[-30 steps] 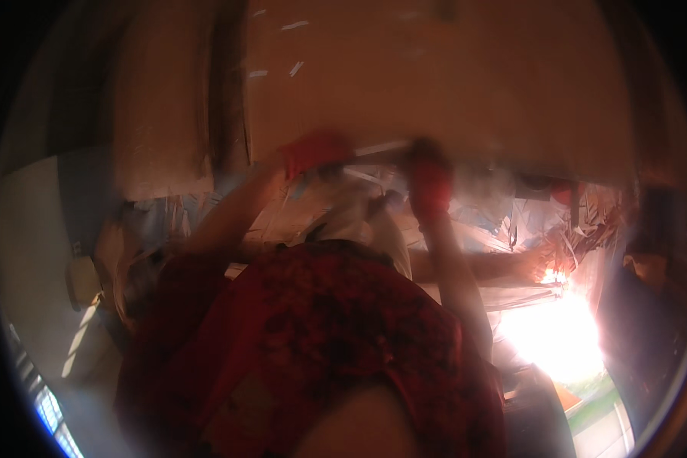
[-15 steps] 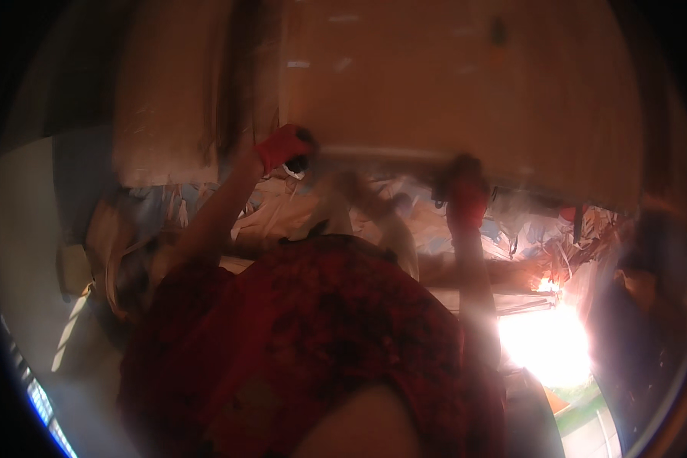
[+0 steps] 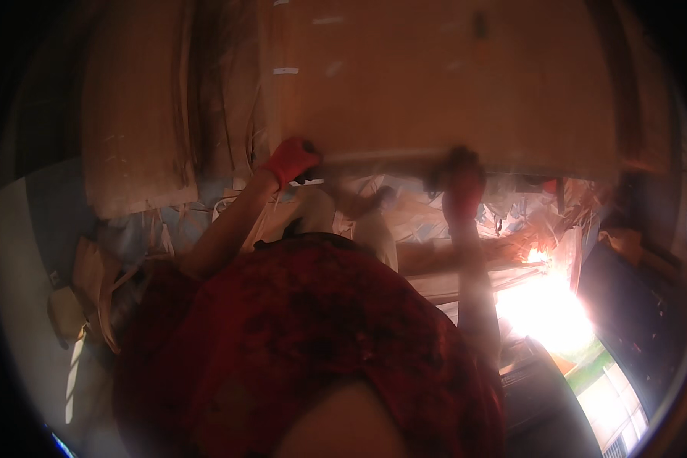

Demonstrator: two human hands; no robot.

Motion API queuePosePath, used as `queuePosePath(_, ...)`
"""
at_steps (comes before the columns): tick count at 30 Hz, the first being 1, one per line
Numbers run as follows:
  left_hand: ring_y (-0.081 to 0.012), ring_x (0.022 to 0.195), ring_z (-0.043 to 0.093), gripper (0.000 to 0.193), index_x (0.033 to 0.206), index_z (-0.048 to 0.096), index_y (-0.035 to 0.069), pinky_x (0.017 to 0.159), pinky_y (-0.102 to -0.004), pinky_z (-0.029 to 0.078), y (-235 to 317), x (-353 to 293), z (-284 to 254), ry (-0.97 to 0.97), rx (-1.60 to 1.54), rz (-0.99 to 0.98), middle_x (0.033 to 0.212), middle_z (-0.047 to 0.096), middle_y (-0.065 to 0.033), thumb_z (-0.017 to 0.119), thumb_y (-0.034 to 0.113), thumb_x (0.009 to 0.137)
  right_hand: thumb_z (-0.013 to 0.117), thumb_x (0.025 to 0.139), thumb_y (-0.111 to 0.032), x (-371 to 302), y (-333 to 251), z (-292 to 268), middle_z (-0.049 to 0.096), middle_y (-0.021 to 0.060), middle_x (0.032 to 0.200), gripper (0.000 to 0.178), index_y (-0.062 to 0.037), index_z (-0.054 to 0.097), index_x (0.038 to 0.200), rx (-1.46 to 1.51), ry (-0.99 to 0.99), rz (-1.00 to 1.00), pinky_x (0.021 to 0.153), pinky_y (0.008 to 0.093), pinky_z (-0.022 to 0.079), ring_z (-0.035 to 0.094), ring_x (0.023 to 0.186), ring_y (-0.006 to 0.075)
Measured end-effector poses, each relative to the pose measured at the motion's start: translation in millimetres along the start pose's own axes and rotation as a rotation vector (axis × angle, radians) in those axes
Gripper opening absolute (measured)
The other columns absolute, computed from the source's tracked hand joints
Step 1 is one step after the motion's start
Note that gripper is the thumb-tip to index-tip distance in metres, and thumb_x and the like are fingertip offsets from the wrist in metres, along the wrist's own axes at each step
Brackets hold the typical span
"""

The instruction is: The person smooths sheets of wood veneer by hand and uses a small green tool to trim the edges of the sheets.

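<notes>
A large flat brown board (image 3: 435, 84) fills the upper middle of the head view. My left hand (image 3: 291, 160), in a red glove, grips its lower edge at the left. At the right, my right hand (image 3: 459, 183), also in a red glove, is closed on the same edge. Both arms reach up from my red patterned clothing (image 3: 305, 336). The picture is blurred and dim.
Another brown sheet (image 3: 133, 130) leans at the left. Pale scraps and crumpled sheets (image 3: 359, 214) lie below the board. Strong glare (image 3: 546, 313) shines at the lower right. A blue and white surface (image 3: 46, 206) runs along the left.
Both hands have spread further apart along the board's lower edge, the left one shifting left and the right one right. The board now fills more of the view.
</notes>
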State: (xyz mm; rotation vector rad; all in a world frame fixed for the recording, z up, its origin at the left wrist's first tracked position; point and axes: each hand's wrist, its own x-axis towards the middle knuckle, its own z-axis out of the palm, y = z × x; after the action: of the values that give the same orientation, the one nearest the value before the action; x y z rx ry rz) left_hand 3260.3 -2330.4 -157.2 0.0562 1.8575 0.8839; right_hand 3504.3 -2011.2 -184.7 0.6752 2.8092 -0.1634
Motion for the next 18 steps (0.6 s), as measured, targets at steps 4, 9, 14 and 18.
queuePosePath(4, -0.0165, 0.056, 0.062, 0.026, 0.084, 0.067, -0.001, 0.047, -0.0312, 0.049, 10, -6, 6, -0.05, -0.058, -0.036, 0.068, 0.064, -0.0075, 0.072, 0.025, 0.083, 0.059, 0.082, -0.004, -12, -5, -13, 0.029, 0.011, 0.16, 0.076, -0.0129, 0.033, 0.153, -0.026, 0.018, -0.016, 0.118, 0.0528, 0.023, 0.027, 0.148, 0.0334)
queuePosePath(9, -0.017, 0.057, 0.063, 0.026, 0.083, 0.067, -0.001, 0.048, -0.0314, 0.05, 7, -6, 11, -0.058, 0.026, 0.092, 0.069, 0.065, -0.008, 0.071, 0.025, 0.083, 0.061, 0.081, -0.009, -15, -25, -26, 0.028, 0.0124, 0.161, 0.077, -0.0123, 0.033, 0.153, 0.045, 0.023, -0.05, 0.119, 0.0538, 0.02, 0.026, 0.148, 0.035)
queuePosePath(14, -0.0183, 0.058, 0.064, 0.028, 0.086, 0.068, -0.002, 0.05, -0.033, 0.051, -17, 1, -3, -0.095, 0.138, 0.232, 0.071, 0.066, -0.0103, 0.072, 0.026, 0.082, 0.061, 0.078, -0.01, -22, -141, -19, 0.032, 0.013, 0.158, 0.076, -0.0109, 0.038, 0.151, 0.052, 0.148, -0.381, 0.12, 0.054, 0.019, 0.028, 0.146, 0.0364)
queuePosePath(18, -0.0197, 0.061, 0.065, 0.03, 0.089, 0.069, -0.002, 0.053, -0.0346, 0.053, -35, -2, -13, -0.043, 0.04, 0.235, 0.073, 0.067, -0.0119, 0.072, 0.027, 0.081, 0.06, 0.079, -0.009, -23, -169, -5, 0.035, 0.0141, 0.156, 0.074, -0.0084, 0.039, 0.15, 0.141, 0.057, -0.426, 0.12, 0.0536, 0.02, 0.029, 0.144, 0.0366)
